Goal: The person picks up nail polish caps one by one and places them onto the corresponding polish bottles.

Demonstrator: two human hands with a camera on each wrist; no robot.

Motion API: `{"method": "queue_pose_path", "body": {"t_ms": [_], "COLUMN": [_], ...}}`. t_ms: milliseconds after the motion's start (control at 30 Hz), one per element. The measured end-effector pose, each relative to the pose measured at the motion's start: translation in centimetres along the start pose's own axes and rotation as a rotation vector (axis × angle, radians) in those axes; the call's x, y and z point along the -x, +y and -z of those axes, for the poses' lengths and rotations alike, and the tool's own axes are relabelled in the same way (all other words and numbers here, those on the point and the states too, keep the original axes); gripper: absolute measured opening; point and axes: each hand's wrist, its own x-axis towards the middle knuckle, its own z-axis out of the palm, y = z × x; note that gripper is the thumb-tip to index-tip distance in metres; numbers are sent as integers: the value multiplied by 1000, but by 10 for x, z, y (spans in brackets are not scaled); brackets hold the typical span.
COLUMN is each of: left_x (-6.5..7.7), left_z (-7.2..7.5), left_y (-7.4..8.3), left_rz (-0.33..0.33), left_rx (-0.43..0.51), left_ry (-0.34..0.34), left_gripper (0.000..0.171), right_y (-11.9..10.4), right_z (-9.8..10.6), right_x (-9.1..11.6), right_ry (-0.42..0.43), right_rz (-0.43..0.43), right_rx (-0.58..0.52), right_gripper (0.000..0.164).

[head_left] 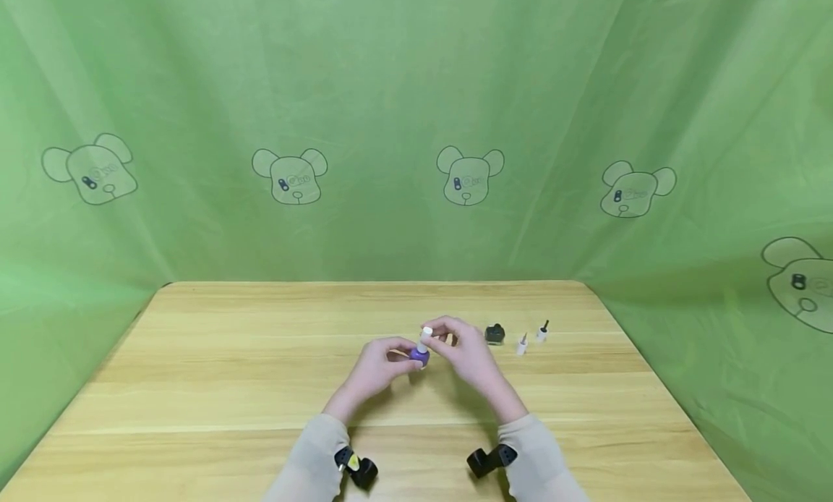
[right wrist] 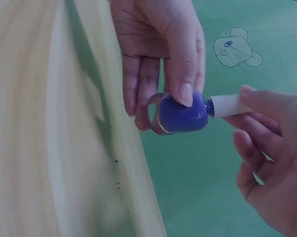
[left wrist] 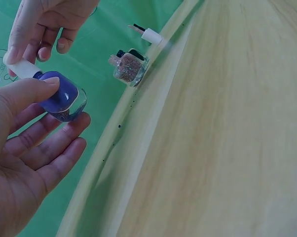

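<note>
A nail polish bottle [right wrist: 185, 116] with purple polish is held up above the table between both hands. My left hand [head_left: 384, 364] pinches its glass body between thumb and fingers. My right hand [head_left: 462, 350] pinches the white cap [right wrist: 228, 105]. A strip of threaded neck [right wrist: 209, 107] shows between cap and bottle in the right wrist view. The bottle is tilted, with the cap toward my right hand. How far the brush sits inside is hidden.
Right of my hands stands a dark, capless polish bottle [head_left: 494, 334]. A pink glitter bottle [left wrist: 129, 69] shows in the left wrist view. Two white brush caps stand brush-up, one with a pinkish brush [head_left: 522, 344], one dark [head_left: 543, 332]. A green curtain [head_left: 377, 241] borders the wooden table [head_left: 228, 393].
</note>
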Motion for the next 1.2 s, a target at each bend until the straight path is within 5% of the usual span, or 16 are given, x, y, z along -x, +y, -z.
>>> {"method": "queue_pose_path", "body": {"t_ms": [200, 367, 867, 1200], "left_x": [0, -2, -2, -2], "left_z": [-2, -3, 1, 1], "left_y": [1, 0, -4, -3], "left_rz": [-25, -15, 0, -11], "left_rx": [-25, -16, -10, -28], "left_ry": [4, 12, 35, 28], "left_gripper": [30, 29, 31, 31], "right_y": [0, 3, 6, 4], "right_z": [-9, -11, 4, 4], "right_x": [1, 0, -2, 0], "right_ry": [116, 134, -60, -125], "right_rz": [-57, -61, 61, 80], "right_rx": [-42, -50, -33, -34], "right_gripper": [21, 24, 46, 43]}}
